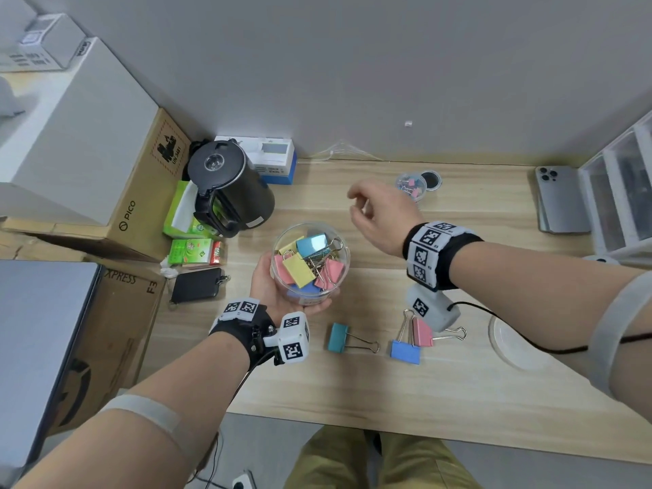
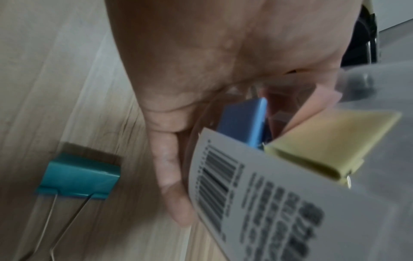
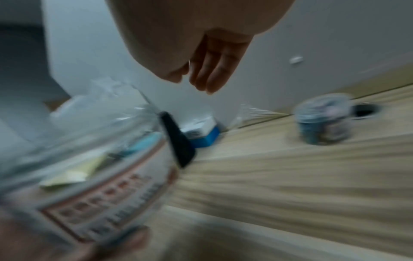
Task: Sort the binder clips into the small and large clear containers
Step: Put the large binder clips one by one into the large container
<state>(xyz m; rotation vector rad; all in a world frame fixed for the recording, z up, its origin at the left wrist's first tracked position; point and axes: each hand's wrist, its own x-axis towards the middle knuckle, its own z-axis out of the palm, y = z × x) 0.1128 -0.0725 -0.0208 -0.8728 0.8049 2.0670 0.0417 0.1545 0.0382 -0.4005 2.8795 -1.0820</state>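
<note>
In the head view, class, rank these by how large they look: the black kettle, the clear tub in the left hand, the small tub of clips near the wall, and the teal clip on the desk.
1. Black kettle
2. Clear tub in the left hand, lifted nearer the camera, so flattered
3. Teal clip and small tub: too alike to rank

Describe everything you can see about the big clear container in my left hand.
The large clear container is a round, see-through plastic tub, open-topped and held upright just above the desk. The left hand cups it from below. It holds big yellow, pink and blue binder clips, and a white barcode label sticks to its wall.
</note>
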